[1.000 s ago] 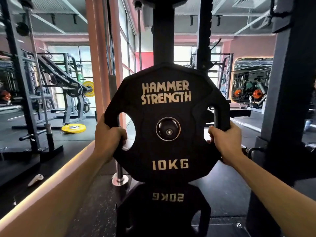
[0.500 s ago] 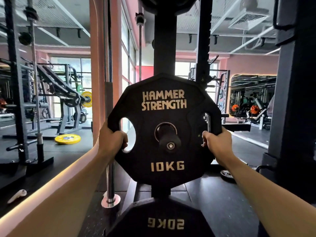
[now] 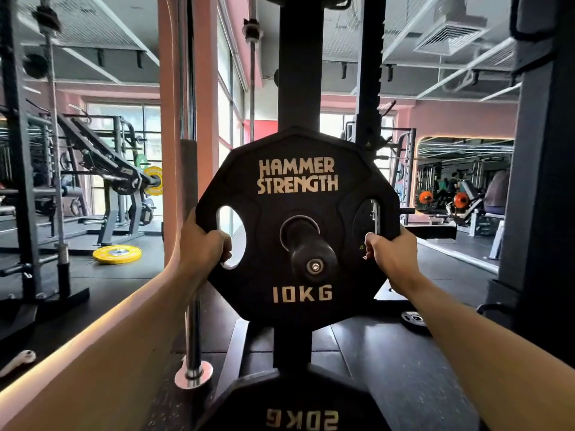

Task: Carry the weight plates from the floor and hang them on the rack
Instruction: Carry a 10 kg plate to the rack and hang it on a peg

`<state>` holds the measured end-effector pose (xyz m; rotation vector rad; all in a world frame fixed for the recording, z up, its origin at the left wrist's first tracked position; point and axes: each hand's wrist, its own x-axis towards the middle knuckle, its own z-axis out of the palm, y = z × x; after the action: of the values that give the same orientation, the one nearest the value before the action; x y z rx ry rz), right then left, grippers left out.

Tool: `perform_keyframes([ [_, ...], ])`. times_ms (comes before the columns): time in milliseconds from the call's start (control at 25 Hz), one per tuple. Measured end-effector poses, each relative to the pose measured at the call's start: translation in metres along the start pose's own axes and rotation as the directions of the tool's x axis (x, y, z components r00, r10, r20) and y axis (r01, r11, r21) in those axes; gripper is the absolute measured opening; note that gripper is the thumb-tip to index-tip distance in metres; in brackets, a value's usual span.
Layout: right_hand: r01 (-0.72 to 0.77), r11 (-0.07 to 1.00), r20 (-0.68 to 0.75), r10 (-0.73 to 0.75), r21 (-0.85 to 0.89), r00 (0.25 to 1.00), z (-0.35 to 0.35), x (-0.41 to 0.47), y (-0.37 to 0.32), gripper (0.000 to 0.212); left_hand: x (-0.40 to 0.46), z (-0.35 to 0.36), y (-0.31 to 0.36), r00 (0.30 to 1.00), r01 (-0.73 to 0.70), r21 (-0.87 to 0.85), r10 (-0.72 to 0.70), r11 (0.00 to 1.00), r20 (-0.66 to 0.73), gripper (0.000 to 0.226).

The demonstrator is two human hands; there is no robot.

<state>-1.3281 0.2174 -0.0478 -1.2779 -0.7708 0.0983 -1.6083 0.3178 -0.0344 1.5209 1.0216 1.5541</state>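
A black 10KG plate (image 3: 297, 175) marked HAMMER STRENGTH hangs upright in front of me on the rack's black upright post (image 3: 299, 73). The rack's peg (image 3: 312, 255) pokes out through the plate's centre hole toward me. My left hand (image 3: 203, 244) grips the plate's left handle slot. My right hand (image 3: 390, 253) grips the right edge by the other slot. Below, a black 20KG plate (image 3: 295, 405) sits on a lower peg, its lettering upside down.
A chrome vertical bar (image 3: 193, 337) on a round base stands just left of the rack. A yellow plate (image 3: 117, 253) lies on the floor at left, beyond a pink pillar (image 3: 183, 119). A small plate (image 3: 413, 318) lies on the floor at right. A dark column (image 3: 541, 181) rises at right.
The plate has slid further back onto the peg, which now sticks out well past the centre hole. Both hands stayed on the plate's sides.
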Motion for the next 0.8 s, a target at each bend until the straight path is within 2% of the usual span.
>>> perform_keyframes([
  [200,0.014,0.999,0.046,-0.013,-0.035,0.999,-0.006,-0.007,-0.003,0.014,-0.009,-0.01,0.003,0.996,-0.039,0.166,0.025,0.985,0.085,0.066],
  [320,0.019,0.98,0.125,0.006,-0.196,0.992,-0.019,-0.012,-0.01,0.025,-0.019,-0.025,0.011,0.987,-0.062,0.413,-0.005,0.909,0.16,0.074],
  [400,0.06,0.95,0.129,-0.021,-0.305,0.991,-0.027,-0.021,-0.02,0.033,-0.032,-0.03,0.02,0.991,-0.065,0.499,-0.002,0.864,0.132,0.067],
  [520,0.112,0.954,0.086,-0.091,-0.279,0.992,-0.041,-0.048,-0.032,0.045,-0.058,-0.036,0.03,0.998,-0.049,0.402,0.025,0.914,0.064,0.057],
  [600,0.119,0.958,0.108,-0.094,-0.26,0.99,-0.054,-0.068,-0.034,0.048,-0.075,-0.046,0.032,0.997,-0.054,0.312,0.036,0.948,0.063,0.056],
  [680,0.12,0.972,0.166,-0.087,-0.2,0.982,-0.069,-0.092,-0.036,0.037,-0.095,-0.057,0.035,0.997,-0.052,0.212,0.038,0.976,0.07,0.054],
  [800,0.137,0.987,0.199,-0.118,-0.082,0.973,-0.095,-0.132,-0.053,0.021,-0.136,-0.072,0.047,0.988,-0.121,0.115,0.109,0.986,0.109,0.036],
])
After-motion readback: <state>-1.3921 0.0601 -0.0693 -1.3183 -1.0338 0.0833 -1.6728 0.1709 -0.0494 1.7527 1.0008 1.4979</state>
